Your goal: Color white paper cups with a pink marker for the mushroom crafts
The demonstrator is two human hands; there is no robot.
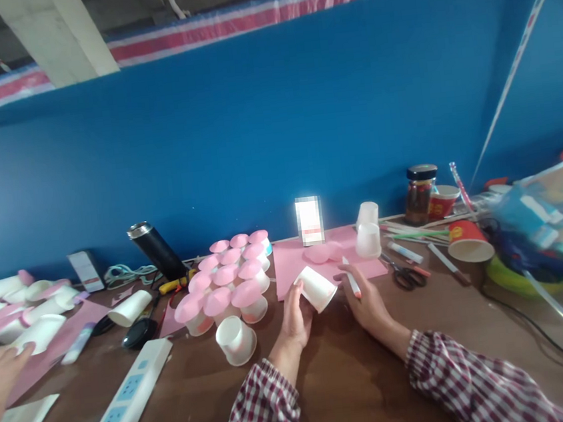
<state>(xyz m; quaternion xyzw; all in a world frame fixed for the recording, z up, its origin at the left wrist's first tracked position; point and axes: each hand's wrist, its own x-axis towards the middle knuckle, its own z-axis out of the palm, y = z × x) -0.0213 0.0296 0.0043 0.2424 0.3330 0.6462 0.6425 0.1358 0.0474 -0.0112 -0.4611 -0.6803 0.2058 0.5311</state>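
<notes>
My left hand (297, 313) is wrapped round a white paper cup (316, 288), which is tilted and held just above the brown table. A faint reddish mark shows near the cup's lower edge. In my right hand (364, 299) is a white marker (352, 279) with a red end, close to the cup's right side. Behind the cup, pink paper discs (322, 253) lie on a pink sheet (287, 264). To the left stand several cups topped with pink discs (225, 275), and an uncovered paper cup (236, 340) is in front of them.
Scissors (406, 273), translucent cups (368, 240), a red paper cup (468, 242) and a jar (420, 194) are on the right. At left are a power strip (130, 395), a black flask (155, 251) and another person's hand (1, 371) by more cups. A blue partition (272, 124) closes the back.
</notes>
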